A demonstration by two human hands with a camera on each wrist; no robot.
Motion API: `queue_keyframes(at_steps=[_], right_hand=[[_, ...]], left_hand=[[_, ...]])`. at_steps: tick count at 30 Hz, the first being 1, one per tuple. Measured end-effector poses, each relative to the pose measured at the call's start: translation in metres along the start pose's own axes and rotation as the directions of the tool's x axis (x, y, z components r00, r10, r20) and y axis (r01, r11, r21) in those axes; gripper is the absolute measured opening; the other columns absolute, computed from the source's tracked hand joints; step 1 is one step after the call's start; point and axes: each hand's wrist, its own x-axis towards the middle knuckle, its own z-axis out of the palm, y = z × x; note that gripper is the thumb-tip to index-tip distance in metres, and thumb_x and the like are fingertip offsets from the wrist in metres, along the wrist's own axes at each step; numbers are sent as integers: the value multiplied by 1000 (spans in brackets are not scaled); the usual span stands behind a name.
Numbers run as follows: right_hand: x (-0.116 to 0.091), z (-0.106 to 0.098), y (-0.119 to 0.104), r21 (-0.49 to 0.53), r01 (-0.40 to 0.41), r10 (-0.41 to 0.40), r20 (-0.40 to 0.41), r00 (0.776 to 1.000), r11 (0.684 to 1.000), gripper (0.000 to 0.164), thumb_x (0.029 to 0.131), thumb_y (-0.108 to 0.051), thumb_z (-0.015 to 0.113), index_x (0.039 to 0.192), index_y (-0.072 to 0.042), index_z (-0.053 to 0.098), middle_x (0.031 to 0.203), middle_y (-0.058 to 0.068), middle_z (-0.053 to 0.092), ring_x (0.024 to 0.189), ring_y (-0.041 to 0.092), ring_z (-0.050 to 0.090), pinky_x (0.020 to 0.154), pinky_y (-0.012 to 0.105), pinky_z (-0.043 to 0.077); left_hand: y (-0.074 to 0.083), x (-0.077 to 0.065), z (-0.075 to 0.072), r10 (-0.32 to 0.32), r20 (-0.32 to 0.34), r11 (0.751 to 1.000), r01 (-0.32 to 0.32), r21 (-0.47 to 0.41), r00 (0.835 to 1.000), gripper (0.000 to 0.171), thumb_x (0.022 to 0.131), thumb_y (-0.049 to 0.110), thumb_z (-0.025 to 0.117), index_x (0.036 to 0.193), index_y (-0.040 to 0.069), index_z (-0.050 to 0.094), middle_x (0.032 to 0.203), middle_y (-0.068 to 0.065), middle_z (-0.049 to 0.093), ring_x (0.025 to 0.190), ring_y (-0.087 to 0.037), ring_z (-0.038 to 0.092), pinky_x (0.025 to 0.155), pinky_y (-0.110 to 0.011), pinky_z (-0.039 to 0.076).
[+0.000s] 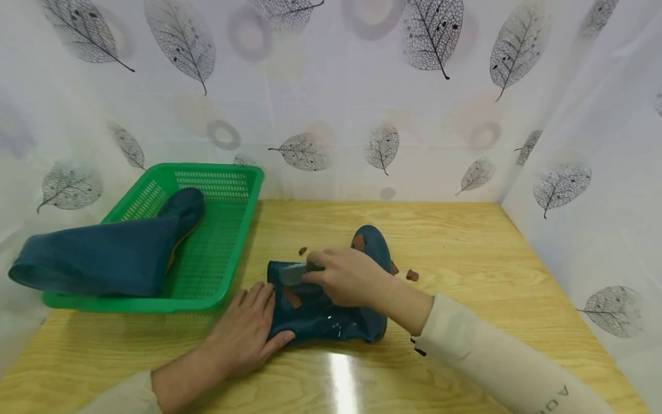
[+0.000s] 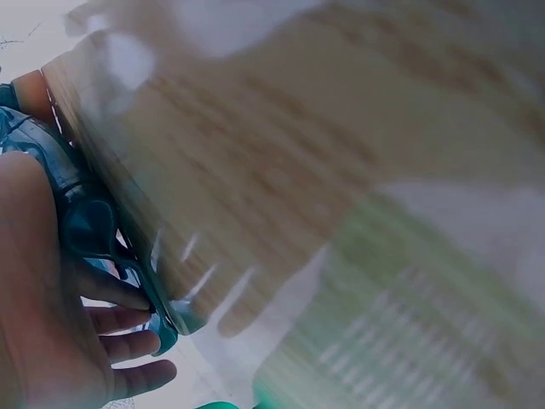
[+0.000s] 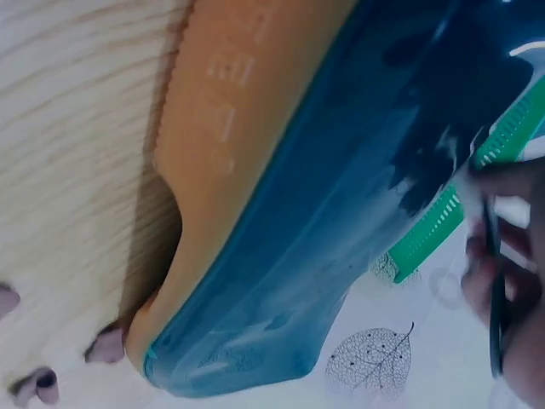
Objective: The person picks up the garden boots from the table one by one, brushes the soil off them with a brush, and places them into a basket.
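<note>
A dark blue rubber boot (image 1: pixel 331 328) with a tan sole (image 3: pixel 230 111) lies on its side, shiny with glare and dark patches. My right hand (image 1: pixel 351 279) grips a tool with a thin dark handle (image 3: pixel 496 298) and a pale greyish head (image 1: pixel 293 275); the head overlaps the boot's shaft. My left hand (image 1: pixel 243 328) rests at the shaft's open end, fingers fairly straight and thumb along its lower edge. In the left wrist view its fingers (image 2: pixel 128 345) touch the boot's rim (image 2: pixel 166 328). Reddish-brown scraps (image 1: pixel 292 297) lie on the boot.
A green plastic basket (image 1: pixel 242 230) stands at the left, with another blue boot (image 1: pixel 103 256) leaning over its near left rim. Several brown scraps (image 1: pixel 412 275) lie on the wood-patterned table (image 1: pixel 465 241). A leaf-printed curtain (image 1: pixel 341 103) hangs behind and at both sides.
</note>
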Motion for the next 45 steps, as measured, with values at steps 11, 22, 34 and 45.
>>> queue_keyframes(at_steps=[11, 22, 34, 45], right_hand=[[3, -1, -8, -45, 17, -12, 118, 993, 999, 23, 99, -20, 61, 117, -26, 74, 118, -2, 63, 87, 9, 62, 64, 21, 52], [1, -2, -2, 161, 82, -93, 65, 994, 984, 25, 97, -18, 64, 117, -28, 75, 123, -1, 66, 94, 8, 68, 76, 20, 55], [-1, -6, -1, -50, 0, 2, 24, 1000, 999, 26, 94, -19, 68, 120, -21, 73, 123, 2, 64, 94, 12, 65, 70, 22, 55], [1, 2, -6, 82, 86, -92, 75, 993, 993, 25, 97, -15, 63, 116, -27, 75, 121, -4, 65, 95, 8, 65, 72, 20, 54]], left_hand=[[0, 2, -2, -17, 14, 1000, 16, 15, 1000, 90, 100, 68, 29, 138, -11, 50, 142, -25, 47, 132, -40, 45, 103, -59, 40], [0, 2, -2, -40, 16, 999, 40, 6, 999, 91, 99, 70, 29, 137, -10, 52, 142, -25, 48, 132, -40, 45, 103, -60, 40], [-1, 1, -1, -34, -6, 999, 34, 12, 999, 91, 99, 69, 31, 136, -11, 53, 141, -25, 49, 131, -40, 46, 102, -60, 40], [-1, 3, -3, -61, 63, 998, 62, -8, 996, 95, 98, 72, 26, 139, -10, 50, 145, -25, 46, 135, -41, 43, 106, -62, 37]])
